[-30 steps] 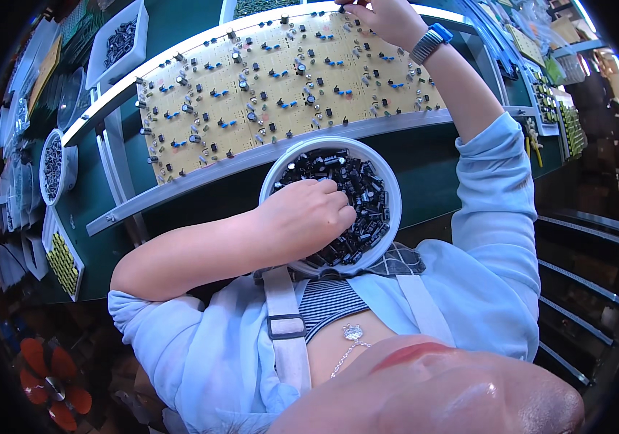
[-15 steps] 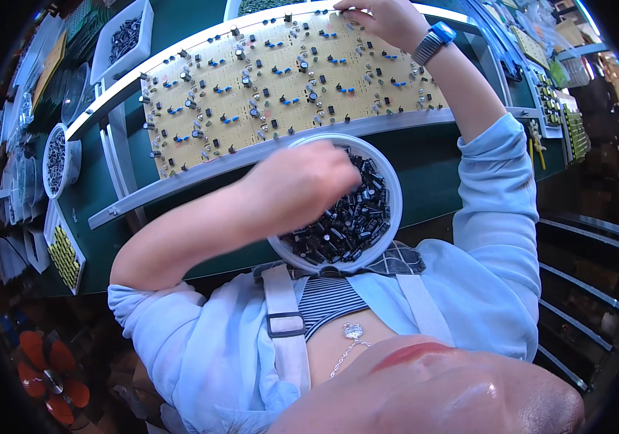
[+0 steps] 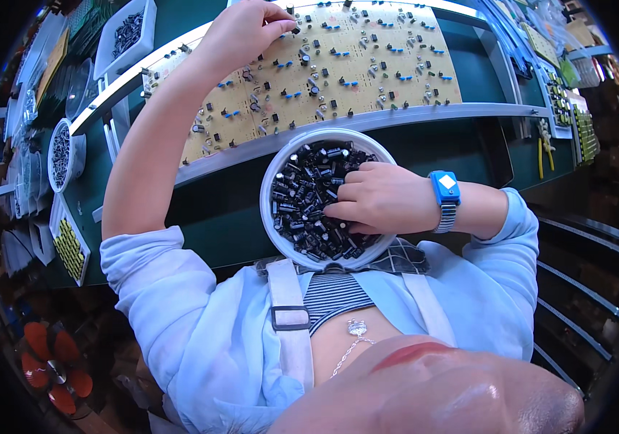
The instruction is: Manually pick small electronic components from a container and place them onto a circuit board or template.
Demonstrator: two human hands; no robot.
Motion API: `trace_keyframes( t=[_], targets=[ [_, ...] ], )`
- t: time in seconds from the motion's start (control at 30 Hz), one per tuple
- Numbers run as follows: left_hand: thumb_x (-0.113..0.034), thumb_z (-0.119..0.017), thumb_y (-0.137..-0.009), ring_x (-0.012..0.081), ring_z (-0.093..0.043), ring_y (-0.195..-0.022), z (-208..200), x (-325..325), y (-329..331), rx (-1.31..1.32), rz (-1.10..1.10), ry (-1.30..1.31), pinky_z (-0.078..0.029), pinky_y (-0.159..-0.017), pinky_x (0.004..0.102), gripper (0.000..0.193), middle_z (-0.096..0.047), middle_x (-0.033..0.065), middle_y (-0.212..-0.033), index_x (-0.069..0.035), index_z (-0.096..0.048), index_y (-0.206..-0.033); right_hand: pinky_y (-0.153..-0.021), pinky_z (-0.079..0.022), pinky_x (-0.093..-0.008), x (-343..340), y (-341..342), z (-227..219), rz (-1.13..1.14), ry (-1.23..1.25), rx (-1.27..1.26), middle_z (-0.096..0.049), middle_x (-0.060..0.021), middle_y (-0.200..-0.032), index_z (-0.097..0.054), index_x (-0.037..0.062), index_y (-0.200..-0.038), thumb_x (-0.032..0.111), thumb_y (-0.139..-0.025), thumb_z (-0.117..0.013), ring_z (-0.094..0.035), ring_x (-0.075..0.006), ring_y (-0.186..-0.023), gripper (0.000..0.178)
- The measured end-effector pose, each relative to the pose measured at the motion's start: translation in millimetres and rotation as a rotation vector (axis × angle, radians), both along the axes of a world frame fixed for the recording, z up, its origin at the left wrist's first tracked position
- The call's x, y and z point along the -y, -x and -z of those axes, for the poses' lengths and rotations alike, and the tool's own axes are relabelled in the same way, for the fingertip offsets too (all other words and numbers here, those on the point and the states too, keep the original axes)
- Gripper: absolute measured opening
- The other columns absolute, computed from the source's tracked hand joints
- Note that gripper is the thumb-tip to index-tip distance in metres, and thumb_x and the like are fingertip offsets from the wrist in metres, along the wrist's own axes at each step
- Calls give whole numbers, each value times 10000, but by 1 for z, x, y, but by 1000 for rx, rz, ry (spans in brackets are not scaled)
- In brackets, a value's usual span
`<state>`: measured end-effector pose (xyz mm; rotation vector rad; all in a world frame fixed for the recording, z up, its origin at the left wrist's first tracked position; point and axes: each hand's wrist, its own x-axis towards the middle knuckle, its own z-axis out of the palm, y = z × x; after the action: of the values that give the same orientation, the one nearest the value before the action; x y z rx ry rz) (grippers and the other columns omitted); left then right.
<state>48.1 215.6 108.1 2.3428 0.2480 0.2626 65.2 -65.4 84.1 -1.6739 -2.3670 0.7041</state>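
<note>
My left hand [image 3: 248, 36] reaches over the far left part of a tan circuit board [image 3: 356, 69]. Its thumb and fingers pinch a small black capacitor [image 3: 295, 30] at the board's surface. Many parts stand on the board: black cylinders, blue pieces and small dark ones. In front of my body is a round white tub [image 3: 269, 217] full of loose black capacitors [image 3: 309, 195]. My right hand [image 3: 382, 199], with a blue watch [image 3: 445, 189] at its wrist, dips into the tub's right side. Its fingers are bent into the pile and their tips are hidden.
Metal rails [image 3: 425, 114] frame the board along its near and far sides. At the far left stand a white bin [image 3: 146, 36] and a small round tub [image 3: 78, 155] of parts. Trays of yellow parts lie left [image 3: 70, 249] and right [image 3: 583, 134]. An orange fan [image 3: 56, 369] is at lower left.
My left hand has moved from the tub up to the board. My right hand has come down from the board's far edge into the tub. The board sits slightly further right.
</note>
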Motion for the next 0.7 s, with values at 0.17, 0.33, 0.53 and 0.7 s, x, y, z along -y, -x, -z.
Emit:
trace_keyframes(
  t=[0.17, 0.33, 0.53, 0.7],
  targets=[
    [-119, -662, -852, 308, -693, -768, -1, -1, -6, -96, -3, -149, -532, -697, 371, 188, -712, 195, -855, -7, -730, -987, -819, -467, -356, 5, -3, 15, -15, -51, -121, -650, -35, -927, -673, 119, -1072, 248, -828, -720, -616, -226, -907, 280],
    [-105, -676, -828, 323, -681, -808, 8, -5, -5, 84, 94, -239, -531, -730, 386, 164, -708, 184, -870, -14, -734, -952, -812, -490, -363, 6, -3, 16, 27, -101, -195, -661, -45, -950, -676, 116, -1083, 223, -840, -713, -630, -239, -897, 267],
    [-77, -705, -780, 336, -654, -875, 22, -20, -9, 238, 255, -408, -520, -787, 403, 144, -704, 158, -905, -36, -738, -913, -802, -526, -386, 6, -3, 15, 102, -182, -316, -668, -58, -964, -676, 113, -1077, 172, -867, -685, -657, -253, -904, 218],
    [-72, -725, -758, 333, -631, -956, 17, -9, -9, 254, 314, -550, -500, -849, 393, 186, -702, 142, -962, -67, -738, -943, -769, -543, -380, 8, -5, 19, 134, -229, -414, -675, -63, -1019, -677, 115, -1101, 134, -860, -693, -663, -263, -908, 242]
  ],
)
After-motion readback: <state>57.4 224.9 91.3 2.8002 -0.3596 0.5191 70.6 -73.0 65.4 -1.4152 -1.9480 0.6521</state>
